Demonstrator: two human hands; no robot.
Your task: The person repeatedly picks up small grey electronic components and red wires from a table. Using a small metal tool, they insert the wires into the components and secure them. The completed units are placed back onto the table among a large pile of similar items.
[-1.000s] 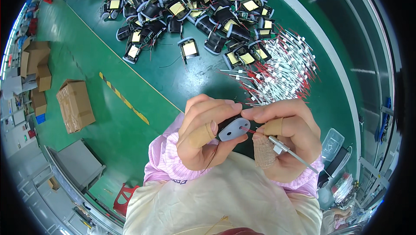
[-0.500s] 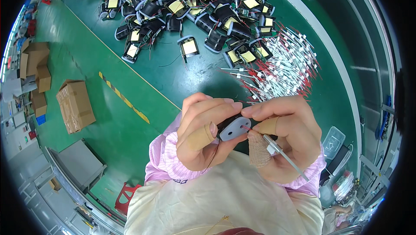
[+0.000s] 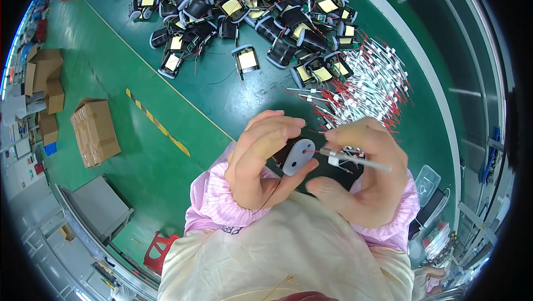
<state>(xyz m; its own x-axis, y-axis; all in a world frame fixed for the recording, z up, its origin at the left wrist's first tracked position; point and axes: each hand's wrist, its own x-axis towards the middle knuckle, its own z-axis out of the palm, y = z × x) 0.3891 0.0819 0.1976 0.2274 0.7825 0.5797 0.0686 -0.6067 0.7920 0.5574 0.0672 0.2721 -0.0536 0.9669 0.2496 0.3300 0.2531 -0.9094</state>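
Observation:
My left hand [image 3: 252,159] is closed around a small black housing with a pale grey oval end cap [image 3: 298,158] facing right. The cap has dark holes, and a thin red wire [image 3: 313,152] runs into one of them. That wire belongs to a lead with a whitish sleeve [image 3: 366,162] and a small white tag, sticking out to the right. Around this lead my right hand [image 3: 369,181] is open, thumb and forefinger well apart, somewhat blurred. A thin dark wire hangs below my left fingers.
Many black housings with pale yellow pads [image 3: 247,59] are heaped on the green table [image 3: 211,101] ahead. Right of them lies a pile of white-and-red leads [image 3: 372,87]. Cardboard boxes [image 3: 97,134] and a red stool [image 3: 161,251] stand at the left. A clear tray [image 3: 427,181] is at the right.
My right thumb and forefinger have parted from the wire. The lead has swung from slanting downward to nearly level. My left hand has tilted the cap more upright.

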